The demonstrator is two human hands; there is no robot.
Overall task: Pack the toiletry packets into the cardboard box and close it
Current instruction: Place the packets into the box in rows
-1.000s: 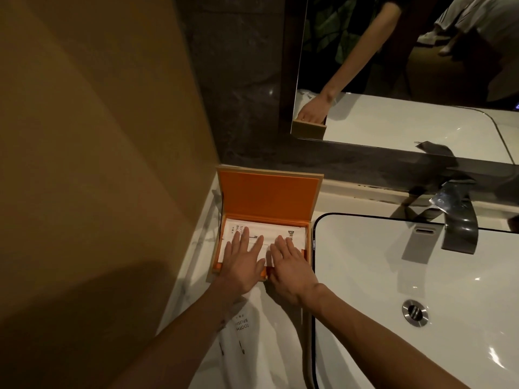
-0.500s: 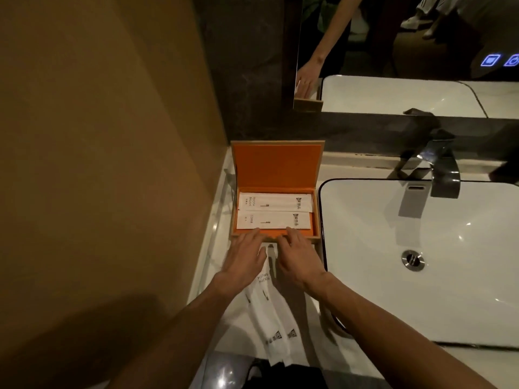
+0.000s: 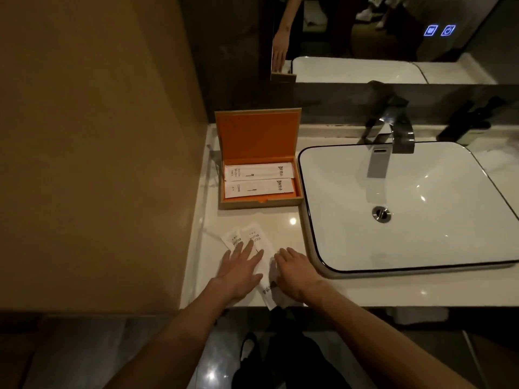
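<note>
The cardboard box (image 3: 261,204) with an orange lining stands open on the counter, its lid upright against the back wall. Two white packets lie flat inside, a toothbrush packet (image 3: 259,172) at the back and a comb packet (image 3: 259,188) in front. Two more white packets (image 3: 254,238) lie side by side on the counter below the box. My left hand (image 3: 241,269) rests flat on them with its fingers spread. My right hand (image 3: 295,269) lies palm down just to their right, touching the edge of one packet; its fingertips are partly hidden.
A white sink basin (image 3: 407,209) with a black rim fills the counter to the right, with a chrome tap (image 3: 393,136) behind it. A tan wall closes the left side. A mirror runs above the back ledge. The counter edge is close below my wrists.
Both hands have drawn back from the box to the loose packets near the counter's front edge. The two packets in the box now lie uncovered.
</note>
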